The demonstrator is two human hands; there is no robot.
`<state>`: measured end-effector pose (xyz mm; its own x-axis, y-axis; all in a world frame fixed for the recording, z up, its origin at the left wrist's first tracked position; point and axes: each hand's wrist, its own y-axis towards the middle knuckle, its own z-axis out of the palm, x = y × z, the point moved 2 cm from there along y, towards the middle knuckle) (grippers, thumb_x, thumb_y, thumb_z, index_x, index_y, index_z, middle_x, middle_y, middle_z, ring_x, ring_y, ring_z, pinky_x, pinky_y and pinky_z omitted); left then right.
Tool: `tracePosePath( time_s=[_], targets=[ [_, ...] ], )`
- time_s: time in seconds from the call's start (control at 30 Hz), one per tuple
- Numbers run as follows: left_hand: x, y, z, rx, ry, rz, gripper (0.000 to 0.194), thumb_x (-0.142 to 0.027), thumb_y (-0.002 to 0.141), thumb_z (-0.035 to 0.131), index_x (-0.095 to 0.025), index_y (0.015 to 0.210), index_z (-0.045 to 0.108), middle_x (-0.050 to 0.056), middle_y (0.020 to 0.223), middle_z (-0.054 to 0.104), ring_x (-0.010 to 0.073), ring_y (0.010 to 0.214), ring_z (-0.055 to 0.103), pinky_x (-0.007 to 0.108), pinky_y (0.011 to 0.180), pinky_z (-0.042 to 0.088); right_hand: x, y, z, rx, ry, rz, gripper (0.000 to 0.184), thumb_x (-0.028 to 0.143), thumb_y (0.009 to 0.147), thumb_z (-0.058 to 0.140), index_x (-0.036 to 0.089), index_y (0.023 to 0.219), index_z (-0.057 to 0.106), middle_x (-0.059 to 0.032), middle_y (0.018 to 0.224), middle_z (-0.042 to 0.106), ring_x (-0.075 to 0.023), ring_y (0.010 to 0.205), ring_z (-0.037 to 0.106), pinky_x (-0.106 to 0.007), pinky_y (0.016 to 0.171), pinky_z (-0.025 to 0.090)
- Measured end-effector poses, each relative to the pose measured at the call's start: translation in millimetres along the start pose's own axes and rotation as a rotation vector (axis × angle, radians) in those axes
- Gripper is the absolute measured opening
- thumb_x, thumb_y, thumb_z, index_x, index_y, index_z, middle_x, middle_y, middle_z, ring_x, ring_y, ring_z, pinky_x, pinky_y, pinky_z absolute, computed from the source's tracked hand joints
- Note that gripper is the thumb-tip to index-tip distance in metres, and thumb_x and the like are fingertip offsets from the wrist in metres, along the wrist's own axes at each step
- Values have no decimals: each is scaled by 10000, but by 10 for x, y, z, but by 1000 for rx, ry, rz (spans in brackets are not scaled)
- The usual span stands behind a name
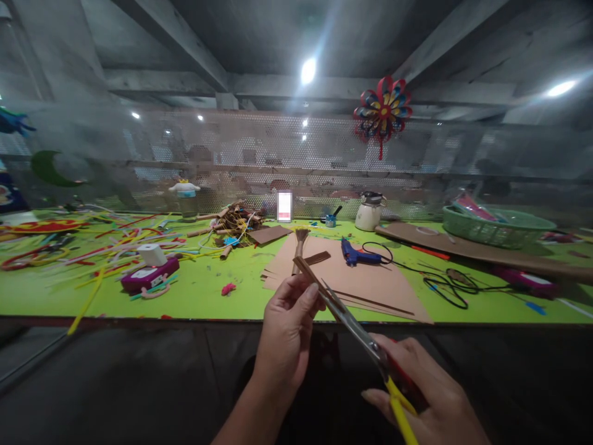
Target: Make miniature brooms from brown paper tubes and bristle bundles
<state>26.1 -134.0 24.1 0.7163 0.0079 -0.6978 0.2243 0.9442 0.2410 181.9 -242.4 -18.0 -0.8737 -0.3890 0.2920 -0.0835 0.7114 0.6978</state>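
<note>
My left hand (290,324) pinches a narrow brown cardboard strip (304,268) and holds it up in front of the table edge. My right hand (424,392) grips scissors (356,327) with red and yellow handles. The steel blades point up and left and meet the strip just beside my left fingertips. Behind them, a stack of brown cardboard sheets (365,281) lies on the green table (204,290), with a small cardboard brush shape (300,244) resting on it.
A blue glue gun (354,253) with a black cord (445,284) lies right of the sheets. Coloured strips (92,247) and a purple box (149,275) clutter the left. A green basket (495,225), white kettle (369,212) and paper pinwheel (382,111) stand further back.
</note>
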Motion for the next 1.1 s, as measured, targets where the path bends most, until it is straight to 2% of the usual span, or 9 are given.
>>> tracePosePath(
  time_s=[0.3,0.53,0.7,0.83,0.97,1.1],
  targets=[
    [6,-9,-11,-36,23,-7,167,-155,696,710,-154,860,674,5,794,636,94,704,569,210,684,463,-2,-19,7,-36,-12,-56,500,297,763,671,163,1209,489,-35,809,546,-138,710,611,-189,642,525],
    [-21,-30,-3,-87,12,-18,172,-169,644,753,-146,804,696,-4,742,639,58,620,540,156,572,425,7,-23,-18,-27,4,-57,495,310,755,677,154,1198,521,-21,738,539,-126,608,592,-181,574,520],
    [-24,-27,-12,-100,-1,-27,180,-161,632,759,-137,803,706,14,762,662,73,665,571,162,621,449,1,-42,-8,-29,-11,-66,503,335,748,683,157,1193,531,-16,702,549,-128,576,594,-185,570,525],
    [-20,-32,-37,-122,0,-32,201,-166,612,775,-127,798,710,23,763,672,72,666,575,158,639,455,-30,-101,11,-51,-59,-87,515,349,745,684,178,1204,526,-15,682,576,-140,546,601,-188,509,515],
    [-23,-37,-53,-105,-3,-25,203,-167,619,772,-133,810,712,26,798,677,74,690,580,159,664,460,-33,-139,6,-68,-78,-71,516,376,737,682,214,1205,537,-19,693,607,-159,553,622,-199,473,511],
    [-17,-46,-45,-77,13,-19,163,-173,646,755,-137,797,710,16,747,666,67,656,566,155,643,453,-8,-116,4,-98,-78,-35,521,382,738,676,226,1213,532,-26,733,626,-169,584,638,-209,500,530]
  ],
)
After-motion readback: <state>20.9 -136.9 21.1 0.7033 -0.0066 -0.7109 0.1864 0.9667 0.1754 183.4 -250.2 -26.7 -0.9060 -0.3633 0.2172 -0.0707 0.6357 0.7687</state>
